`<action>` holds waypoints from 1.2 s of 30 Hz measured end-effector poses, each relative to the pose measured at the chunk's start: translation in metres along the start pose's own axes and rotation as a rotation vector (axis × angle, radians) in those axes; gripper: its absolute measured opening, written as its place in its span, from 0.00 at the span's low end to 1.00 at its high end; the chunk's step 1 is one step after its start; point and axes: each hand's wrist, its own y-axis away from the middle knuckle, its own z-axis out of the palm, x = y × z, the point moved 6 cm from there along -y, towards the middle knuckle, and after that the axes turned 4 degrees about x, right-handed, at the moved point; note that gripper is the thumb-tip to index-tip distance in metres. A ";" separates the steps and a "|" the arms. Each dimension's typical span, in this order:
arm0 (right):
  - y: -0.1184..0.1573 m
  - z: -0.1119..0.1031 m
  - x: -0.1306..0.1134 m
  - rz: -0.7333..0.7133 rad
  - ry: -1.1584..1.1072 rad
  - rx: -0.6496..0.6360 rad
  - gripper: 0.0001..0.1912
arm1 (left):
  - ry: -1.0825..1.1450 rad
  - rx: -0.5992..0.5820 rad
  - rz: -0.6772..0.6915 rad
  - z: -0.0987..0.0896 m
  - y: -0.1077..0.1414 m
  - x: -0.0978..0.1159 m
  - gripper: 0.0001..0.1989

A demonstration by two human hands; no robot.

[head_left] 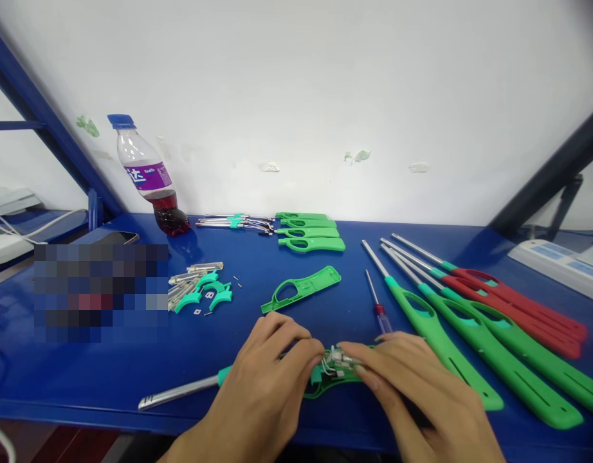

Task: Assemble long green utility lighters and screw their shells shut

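Observation:
An opened long-nosed lighter (181, 392) lies at the front of the table, its metal tube pointing left. My left hand (272, 366) is closed around its middle near the teal trigger (316, 374), fingertips pinched and partly hiding it. My right hand (417, 379) pinches the end of a clear fuel tank (342, 357) over the green half-shell (332, 388). Thin white wires show between the hands. Beyond them lies the other green half-shell (303, 288), inner side up. A screwdriver (381, 312) with a clear and red handle lies beyond my right hand.
Assembled lighters, green and red (513, 302), lie at the right. Fuel tanks (195, 276), teal triggers (222, 296) and tiny screws are heaped at left. Metal tubes (224, 222) and green shells (310, 244) line the back, beside a drink bottle (152, 180). A power strip (557, 267) is far right.

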 end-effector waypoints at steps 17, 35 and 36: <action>0.002 0.001 0.002 0.011 0.028 -0.001 0.12 | -0.120 -0.060 0.028 -0.002 0.002 0.005 0.13; 0.009 0.006 0.006 0.070 0.073 -0.082 0.14 | -0.348 -0.272 -0.063 -0.061 0.000 -0.018 0.20; 0.009 0.006 0.006 0.069 0.075 -0.083 0.13 | -0.332 -0.281 -0.085 -0.060 0.000 -0.019 0.20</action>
